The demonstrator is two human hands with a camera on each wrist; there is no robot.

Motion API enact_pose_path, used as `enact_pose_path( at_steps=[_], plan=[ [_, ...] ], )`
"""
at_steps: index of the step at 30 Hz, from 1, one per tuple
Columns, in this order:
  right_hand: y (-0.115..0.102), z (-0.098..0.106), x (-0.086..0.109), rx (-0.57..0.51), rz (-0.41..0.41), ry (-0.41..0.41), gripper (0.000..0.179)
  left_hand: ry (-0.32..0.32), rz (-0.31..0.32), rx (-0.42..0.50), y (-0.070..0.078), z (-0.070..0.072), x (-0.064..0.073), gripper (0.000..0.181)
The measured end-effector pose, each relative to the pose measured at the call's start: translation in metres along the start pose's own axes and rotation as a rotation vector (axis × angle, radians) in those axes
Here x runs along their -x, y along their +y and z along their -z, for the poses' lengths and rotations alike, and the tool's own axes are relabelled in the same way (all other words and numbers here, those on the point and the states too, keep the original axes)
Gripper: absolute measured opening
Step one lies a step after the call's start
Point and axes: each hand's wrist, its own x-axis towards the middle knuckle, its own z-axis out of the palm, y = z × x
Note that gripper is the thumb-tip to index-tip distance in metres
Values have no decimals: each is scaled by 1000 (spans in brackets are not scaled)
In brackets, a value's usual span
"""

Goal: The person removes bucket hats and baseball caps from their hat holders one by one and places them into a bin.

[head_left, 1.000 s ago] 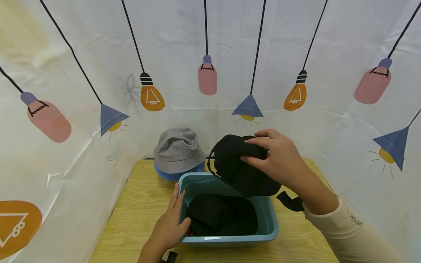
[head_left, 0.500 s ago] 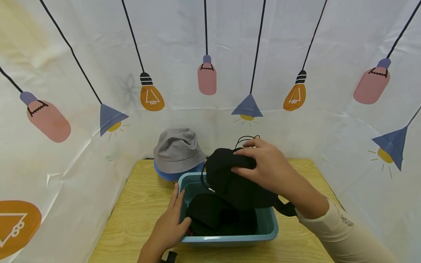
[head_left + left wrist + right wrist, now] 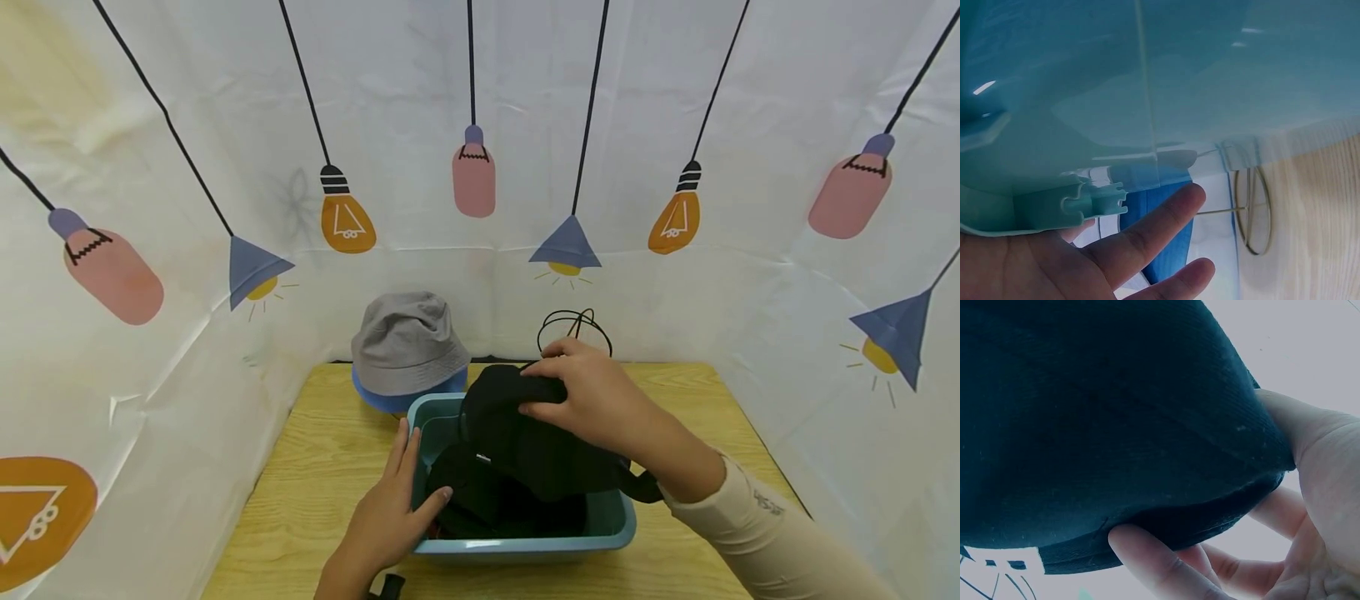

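Note:
My right hand (image 3: 588, 392) pinches a black cap (image 3: 525, 442) between thumb and fingers over the light-blue plastic bin (image 3: 525, 547). In the right wrist view the black cap (image 3: 1097, 437) fills much of the frame, with a small white tag at its edge. Below it, more black headwear (image 3: 465, 500) lies inside the bin, partly covered. My left hand (image 3: 382, 508) rests on the bin's left rim, fingers straight along the outside and thumb over the inner side. Seen from the left wrist, the fingers (image 3: 1147, 244) stretch out beside the bin wall (image 3: 1097, 100).
Behind the bin's left corner, a grey bucket hat (image 3: 408, 342) sits over a blue hat (image 3: 405, 402). A wire stand (image 3: 573, 321) rises behind my right hand. All stand on a wooden table (image 3: 300, 492) before a white sheet printed with lamps.
My right hand has brought the black cap down and a little left, lower over the bin. The wire stand behind it has come into view. My left hand has stayed at the rim.

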Motion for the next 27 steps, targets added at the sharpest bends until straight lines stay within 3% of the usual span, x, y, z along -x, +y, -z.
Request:
enact_pose_path(
  at_steps=[13, 27],
  plan=[
    [-15, -11, -4, 14, 20, -41, 41, -14, 25, -14, 3, 1, 0, 103],
    [-31, -46, -15, 163, 63, -104, 40, -22, 45, -29, 2, 0, 0, 103]
  ],
)
